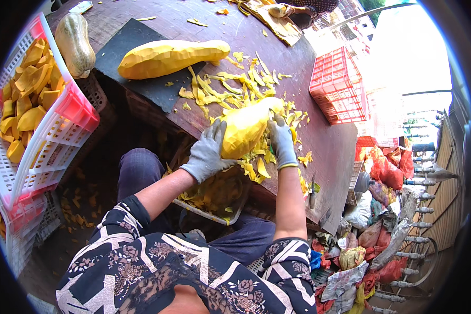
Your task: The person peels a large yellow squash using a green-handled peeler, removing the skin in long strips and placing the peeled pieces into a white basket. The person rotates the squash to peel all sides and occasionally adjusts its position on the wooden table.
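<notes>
A mostly peeled yellow squash (243, 127) rests over a heap of peelings (235, 88) at the table's near edge. My left hand (210, 151), in a grey work glove, grips its near left side, thumb spread below it. On the squash's right side is my right hand (281, 141), gloved too, with fingers curled around a small hand tool (271, 114). Most of that tool is hidden; a bit of green shows beneath the palm. A second peeled squash (172, 58) lies on a black mat (141, 86) further left.
A white and pink crate (59, 145) of cut squash chunks (33, 94) stands left, beside an unpeeled squash (75, 45). Below the table edge, a tub (208, 214) holds peelings. A knife (312, 192) lies right, and a red crate (337, 86) stands beyond. Another person's shoe (301, 19) shows at top.
</notes>
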`<control>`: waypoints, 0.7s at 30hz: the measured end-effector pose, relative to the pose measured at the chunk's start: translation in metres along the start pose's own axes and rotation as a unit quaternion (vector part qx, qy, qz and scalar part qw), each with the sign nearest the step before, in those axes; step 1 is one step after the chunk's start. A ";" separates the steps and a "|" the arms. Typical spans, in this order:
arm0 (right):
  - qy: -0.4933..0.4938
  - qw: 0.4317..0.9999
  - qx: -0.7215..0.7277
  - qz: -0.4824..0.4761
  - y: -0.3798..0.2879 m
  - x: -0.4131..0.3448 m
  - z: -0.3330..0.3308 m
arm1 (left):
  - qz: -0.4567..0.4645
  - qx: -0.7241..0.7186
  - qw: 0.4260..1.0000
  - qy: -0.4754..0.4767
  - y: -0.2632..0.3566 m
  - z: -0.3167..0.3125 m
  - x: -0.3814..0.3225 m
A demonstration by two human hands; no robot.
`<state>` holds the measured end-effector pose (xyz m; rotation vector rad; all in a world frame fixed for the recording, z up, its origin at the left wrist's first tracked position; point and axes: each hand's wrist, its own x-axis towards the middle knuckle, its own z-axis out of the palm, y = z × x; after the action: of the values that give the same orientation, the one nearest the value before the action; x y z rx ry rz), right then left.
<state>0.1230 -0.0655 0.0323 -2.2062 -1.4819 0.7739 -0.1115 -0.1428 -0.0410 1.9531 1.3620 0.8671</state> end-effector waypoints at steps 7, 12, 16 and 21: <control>-0.041 0.947 -0.317 -0.040 -0.039 0.075 0.021 | 0.006 0.060 0.997 0.037 -0.006 0.008 -0.007; -0.156 0.863 -0.468 -0.109 -0.044 0.079 0.022 | 0.019 0.082 0.996 0.032 0.002 0.006 -0.010; -0.182 0.681 -0.626 -0.332 -0.018 0.073 0.009 | 0.051 0.099 0.993 0.031 0.007 0.008 -0.009; -0.216 0.973 -0.077 -0.037 -0.063 -0.029 -0.010 | 0.035 0.092 0.995 0.029 0.006 0.008 -0.006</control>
<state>0.0749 -0.0687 0.0837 -2.1677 -1.8712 1.2076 -0.1039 -0.1513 -0.0424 2.1413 1.4605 0.8620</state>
